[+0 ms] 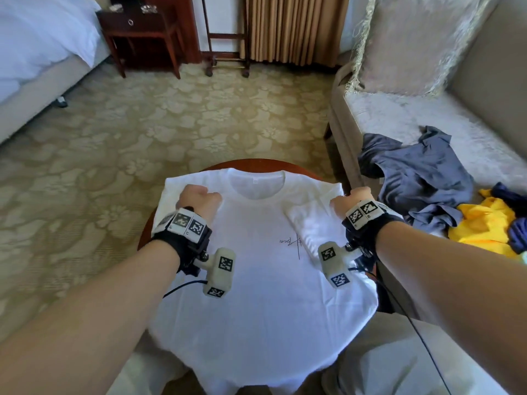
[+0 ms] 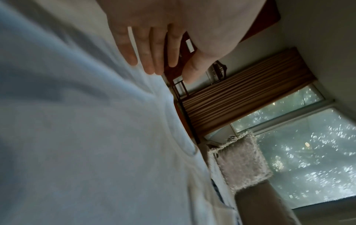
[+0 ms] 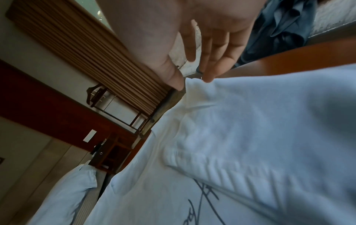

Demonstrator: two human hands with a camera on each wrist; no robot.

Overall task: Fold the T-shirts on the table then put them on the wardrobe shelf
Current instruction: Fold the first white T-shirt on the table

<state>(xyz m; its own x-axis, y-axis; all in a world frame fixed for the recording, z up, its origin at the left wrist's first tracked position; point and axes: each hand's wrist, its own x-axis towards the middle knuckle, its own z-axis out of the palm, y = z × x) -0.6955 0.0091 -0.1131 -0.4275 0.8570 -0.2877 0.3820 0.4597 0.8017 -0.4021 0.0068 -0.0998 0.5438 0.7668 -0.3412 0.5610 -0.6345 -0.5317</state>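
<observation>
A white T-shirt (image 1: 256, 280) lies face up on the round wooden table (image 1: 256, 163), collar on the far side. Its right sleeve (image 1: 313, 223) is folded in over the chest beside a small dark signature print. My left hand (image 1: 199, 199) is on the left shoulder; in the left wrist view its fingers (image 2: 152, 64) are straight, with the tips touching the cloth. My right hand (image 1: 350, 202) is at the right shoulder corner. In the right wrist view its thumb (image 3: 176, 82) and a fingertip pinch that corner of the T-shirt (image 3: 250, 121).
A sofa (image 1: 399, 115) on the right holds a dark blue garment (image 1: 422, 178), a yellow one (image 1: 484, 223) and a pale cushion (image 1: 413, 44). A bed (image 1: 42, 38), dark nightstand (image 1: 142, 29) and wheeled rack (image 1: 228, 52) stand beyond patterned carpet. The shirt hem hangs over the near table edge.
</observation>
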